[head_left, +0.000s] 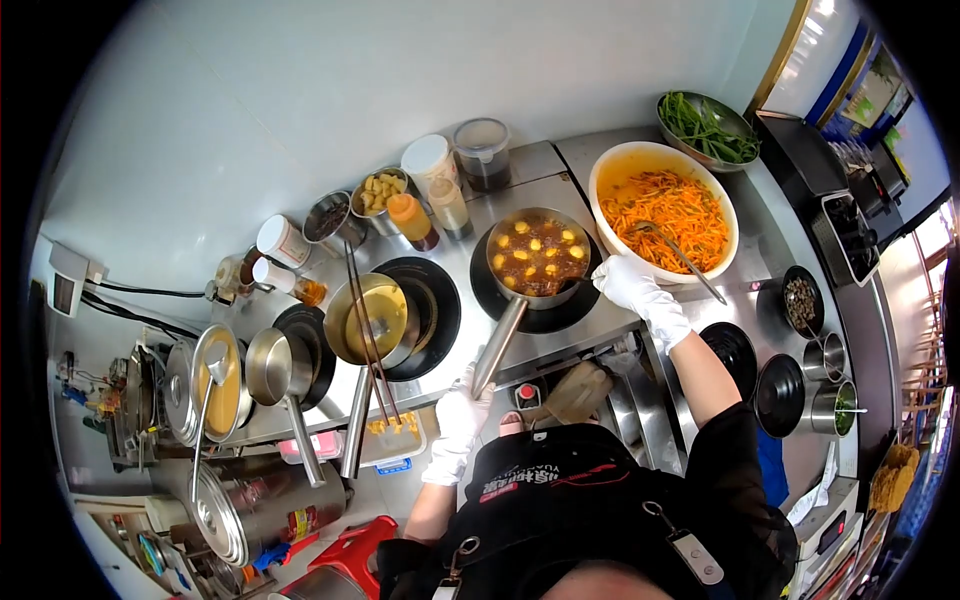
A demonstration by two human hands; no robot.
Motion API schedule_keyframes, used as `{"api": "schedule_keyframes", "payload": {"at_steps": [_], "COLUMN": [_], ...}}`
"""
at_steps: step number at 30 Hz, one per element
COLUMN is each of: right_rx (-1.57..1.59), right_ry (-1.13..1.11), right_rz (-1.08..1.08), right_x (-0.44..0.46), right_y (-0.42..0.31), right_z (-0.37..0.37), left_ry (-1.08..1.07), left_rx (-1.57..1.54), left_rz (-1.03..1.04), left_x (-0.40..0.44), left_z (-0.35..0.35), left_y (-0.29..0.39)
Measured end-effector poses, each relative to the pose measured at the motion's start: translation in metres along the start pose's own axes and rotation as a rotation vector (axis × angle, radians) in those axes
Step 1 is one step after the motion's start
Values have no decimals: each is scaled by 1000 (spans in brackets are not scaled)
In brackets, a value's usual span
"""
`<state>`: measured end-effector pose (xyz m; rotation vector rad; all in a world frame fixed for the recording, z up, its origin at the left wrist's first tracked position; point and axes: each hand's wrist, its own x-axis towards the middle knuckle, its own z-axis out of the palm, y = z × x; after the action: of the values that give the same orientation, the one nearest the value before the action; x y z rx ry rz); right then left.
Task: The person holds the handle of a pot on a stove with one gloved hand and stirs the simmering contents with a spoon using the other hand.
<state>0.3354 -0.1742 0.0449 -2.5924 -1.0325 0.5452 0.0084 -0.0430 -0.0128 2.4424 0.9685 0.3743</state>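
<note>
My left hand (461, 418), in a white glove, is closed around the long steel handle of a saucepan (503, 335). The saucepan sits on a black round burner and holds a reddish-brown broth (538, 262) with yellow chunks on top. My right hand (632, 287), also gloved in white, is at the pan's right rim with its fingers closed. Something thin and dark shows between those fingers and the rim, too small to name. Just above that hand stands a large white bowl (733, 240) of shredded carrot (665, 215) with a metal spoon (683, 262) in it.
Left are a second saucepan (357, 410) with chopsticks (362, 320) across it, a smaller saucepan (305, 440) and a ladle (207, 405). Sauce bottles (410, 220) and tubs line the wall. A bowl of greens (708, 128) stands at the back right, black dishes (780, 395) at the right.
</note>
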Motion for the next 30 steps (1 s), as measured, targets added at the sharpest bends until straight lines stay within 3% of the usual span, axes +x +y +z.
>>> {"api": "schedule_keyframes", "payload": {"at_steps": [3,7,14,18,30], "right_rx": [177,291,460,403,438], "right_ry": [-73,2,180,354,414], "right_rz": [23,-60,-16,-56,-85], "right_x": [-2,-6,-11,0,25], "right_y": [-3,-6,-29,-45,-47], "right_z": [10,43,98,124,115], "left_ry": [1,-34,-117,-47,-40], "left_rx": [-8,8,19,30,23], "left_rz": [6,-26,-100,-16,-12], "left_x": [0,1,4,2,0], "left_z": [0,-3,-12,-4,1], "left_y": [-1,2,12,2,-4]}}
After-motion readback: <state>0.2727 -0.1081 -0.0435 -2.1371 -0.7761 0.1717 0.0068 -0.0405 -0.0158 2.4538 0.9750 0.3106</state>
